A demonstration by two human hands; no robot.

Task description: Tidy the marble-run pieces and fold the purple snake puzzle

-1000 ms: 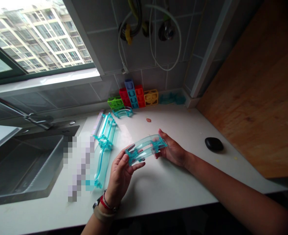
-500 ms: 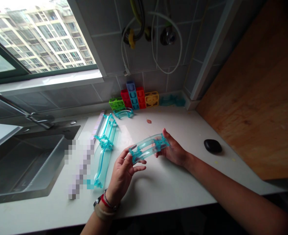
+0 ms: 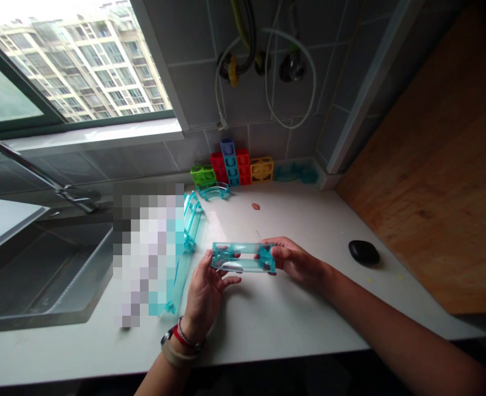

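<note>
Between my two hands, raised over the white counter, is a clear turquoise plastic track piece [image 3: 243, 258], lying roughly level. My left hand [image 3: 205, 291] grips its left end with the thumb in front and some fingers stretched out below. The right end is pinched between the thumb and fingers of my right hand [image 3: 292, 258]. Joined turquoise pieces [image 3: 180, 275] lie on the counter left of my left hand, partly hidden by a pixelated patch. A curved turquoise piece [image 3: 214, 191] rests near the wall.
Coloured blocks, among them a green one [image 3: 203, 176] and a yellow one [image 3: 262, 169], stand against the wall. A black rounded object [image 3: 364, 252] lies at the right, beside a wooden panel [image 3: 436, 181]. The sink [image 3: 73, 316] and faucet [image 3: 40, 173] are at the left.
The held piece has turned from a slant to nearly level and sits slightly lower. My right hand has moved down, its thumb now across the piece's end. The view has shifted a little.
</note>
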